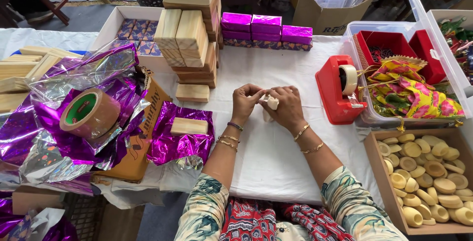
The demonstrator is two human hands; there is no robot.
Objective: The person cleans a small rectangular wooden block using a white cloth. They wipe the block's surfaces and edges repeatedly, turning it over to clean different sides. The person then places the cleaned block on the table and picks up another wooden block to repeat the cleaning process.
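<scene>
Both my hands meet at mid-surface — left hand and right hand pinch a small cream piece together, each grip narrow, raised for fingertip control; red tape dispenser within reach.
</scene>
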